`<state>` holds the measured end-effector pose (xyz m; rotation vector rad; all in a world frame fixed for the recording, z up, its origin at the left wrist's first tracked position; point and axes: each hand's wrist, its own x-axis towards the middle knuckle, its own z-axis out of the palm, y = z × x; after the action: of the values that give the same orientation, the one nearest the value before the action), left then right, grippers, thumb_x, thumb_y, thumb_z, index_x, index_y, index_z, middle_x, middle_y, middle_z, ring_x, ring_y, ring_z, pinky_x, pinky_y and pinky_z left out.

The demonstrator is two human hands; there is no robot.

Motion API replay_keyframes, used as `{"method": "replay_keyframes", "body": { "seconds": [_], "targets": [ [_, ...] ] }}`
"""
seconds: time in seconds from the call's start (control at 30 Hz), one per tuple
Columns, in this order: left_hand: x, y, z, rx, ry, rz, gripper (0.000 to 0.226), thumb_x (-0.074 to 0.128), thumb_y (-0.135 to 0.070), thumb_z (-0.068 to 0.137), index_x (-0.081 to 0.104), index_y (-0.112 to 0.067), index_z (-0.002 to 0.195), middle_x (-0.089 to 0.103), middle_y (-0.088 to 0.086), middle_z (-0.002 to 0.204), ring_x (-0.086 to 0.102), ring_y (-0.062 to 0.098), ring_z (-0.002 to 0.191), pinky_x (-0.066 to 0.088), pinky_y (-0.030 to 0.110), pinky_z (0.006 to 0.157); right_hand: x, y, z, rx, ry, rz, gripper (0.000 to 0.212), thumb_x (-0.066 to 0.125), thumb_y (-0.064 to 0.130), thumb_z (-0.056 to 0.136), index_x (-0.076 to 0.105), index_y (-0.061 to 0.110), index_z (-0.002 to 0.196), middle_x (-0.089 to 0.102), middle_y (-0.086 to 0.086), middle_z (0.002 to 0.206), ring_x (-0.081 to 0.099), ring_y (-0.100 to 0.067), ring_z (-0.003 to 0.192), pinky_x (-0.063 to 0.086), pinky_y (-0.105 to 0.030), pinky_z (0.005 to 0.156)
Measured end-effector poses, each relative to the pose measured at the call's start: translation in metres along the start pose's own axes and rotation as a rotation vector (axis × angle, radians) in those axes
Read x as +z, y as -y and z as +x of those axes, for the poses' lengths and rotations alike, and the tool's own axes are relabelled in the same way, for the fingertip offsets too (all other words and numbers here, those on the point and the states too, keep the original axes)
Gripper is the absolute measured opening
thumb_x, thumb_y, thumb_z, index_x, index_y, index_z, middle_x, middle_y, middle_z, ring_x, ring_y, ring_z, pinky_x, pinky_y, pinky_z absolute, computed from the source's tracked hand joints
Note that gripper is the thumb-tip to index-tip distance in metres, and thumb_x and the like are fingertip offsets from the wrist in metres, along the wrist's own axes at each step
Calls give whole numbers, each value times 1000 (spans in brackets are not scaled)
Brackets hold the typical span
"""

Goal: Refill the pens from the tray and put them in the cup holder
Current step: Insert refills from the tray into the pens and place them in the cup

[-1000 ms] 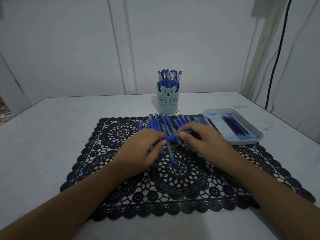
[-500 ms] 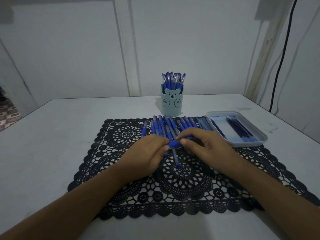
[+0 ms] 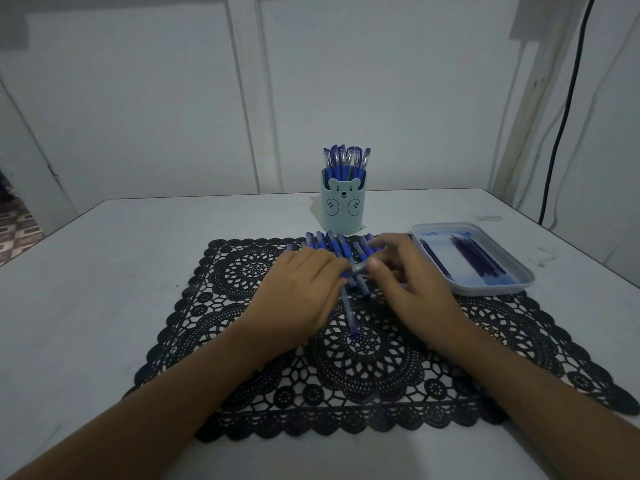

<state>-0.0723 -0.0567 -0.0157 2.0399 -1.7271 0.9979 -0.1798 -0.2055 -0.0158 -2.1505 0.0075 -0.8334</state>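
A row of blue pens (image 3: 334, 244) lies on the black lace mat (image 3: 346, 368) in front of the light-blue bear cup holder (image 3: 342, 208), which holds several blue pens upright. My left hand (image 3: 304, 289) and my right hand (image 3: 401, 275) meet over the row, both pinching one blue pen (image 3: 358, 268) held crosswise between their fingertips. Another pen (image 3: 349, 315) lies on the mat below them, pointing toward me. The white tray (image 3: 491, 289) with dark refills (image 3: 474, 254) sits right of my right hand.
The mat lies on a white table (image 3: 104, 289) against a white wall. A black cable (image 3: 561, 116) hangs down the wall at the back right. The table's left edge drops to a patterned floor (image 3: 17, 226).
Both hands have stayed on the crosswise pen, with the fingertips shifted a little apart along it. The camera has tilted, so the scene sits slightly lower and to the right.
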Motion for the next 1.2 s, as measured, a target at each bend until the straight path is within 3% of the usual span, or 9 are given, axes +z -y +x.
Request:
{"method": "replay_keyframes", "body": {
  "seconds": [0.1, 0.23, 0.37, 0.53, 0.7, 0.8, 0.9, 1.1, 1.2],
  "targets": [
    [-3, 5, 11, -28, 16, 32, 36, 39, -22, 91, 60, 0, 111, 63, 9, 88, 56, 20, 73, 42, 30, 66, -1, -16, 5, 14, -4, -246, 35, 39, 36, 94, 47, 19, 124, 58, 4, 109, 53, -8, 104, 41, -20, 88],
    [-15, 25, 51, -77, -42, 10, 30, 42, -18, 89, 60, -2, 107, 60, 10, 82, 50, 19, 65, 40, 31, 58, 6, -31, 6, 38, 235, -565, 46, 38, 37, 96, 38, 16, 137, 43, -5, 134, 37, -19, 125, 30, -31, 105],
    [-30, 48, 123, -298, -228, -286, 20, 47, -12, 90, 54, -2, 106, 57, 2, 92, 56, 18, 80, 46, 31, 74, 6, -33, 5, 61, 297, -593, 46, 36, 40, 96, 39, 20, 137, 39, -1, 138, 34, -17, 127, 27, -32, 109],
    [-24, 79, 195, -615, -390, -507, 22, 46, -8, 91, 48, -3, 112, 54, -1, 93, 53, 13, 81, 47, 26, 77, 5, -33, 5, 72, 308, -584, 46, 36, 40, 96, 39, 21, 137, 37, 0, 140, 32, -16, 129, 24, -33, 111],
    [9, 85, 193, -625, -235, -476, 44, 39, 1, 87, 33, -15, 128, 58, 12, 81, 56, 23, 68, 47, 32, 62, 5, -33, 4, 73, 314, -586, 46, 36, 40, 96, 38, 21, 138, 36, 0, 142, 30, -16, 131, 21, -34, 112],
    [32, 86, 180, -627, -58, -396, 38, 39, -1, 87, 38, -13, 123, 61, 17, 87, 60, 33, 76, 52, 43, 72, 5, -33, 4, 73, 309, -592, 46, 36, 40, 96, 38, 22, 138, 35, 0, 142, 29, -15, 131, 20, -32, 112],
    [43, 85, 167, -640, 147, -141, 34, 37, -11, 91, 46, -17, 124, 58, 12, 110, 55, 30, 96, 37, 42, 88, 5, -32, 5, 84, 318, -596, 46, 35, 40, 96, 37, 23, 138, 34, 0, 144, 28, -15, 132, 20, -33, 113],
    [19, 84, 133, -692, -17, -194, 40, 38, -18, 94, 37, -21, 134, 50, 11, 121, 51, 27, 106, 36, 47, 95, 5, -33, 4, 69, 311, -579, 45, 38, 39, 96, 40, 21, 137, 36, -2, 142, 31, -16, 131, 22, -35, 112],
    [6, 81, 99, -773, 125, -152, 29, 40, -22, 93, 45, -14, 120, 56, 8, 107, 53, 25, 93, 43, 41, 84, 5, -33, 5, 72, 315, -590, 45, 38, 39, 96, 39, 21, 137, 36, -2, 142, 31, -17, 131, 23, -35, 112]
  ]
}}
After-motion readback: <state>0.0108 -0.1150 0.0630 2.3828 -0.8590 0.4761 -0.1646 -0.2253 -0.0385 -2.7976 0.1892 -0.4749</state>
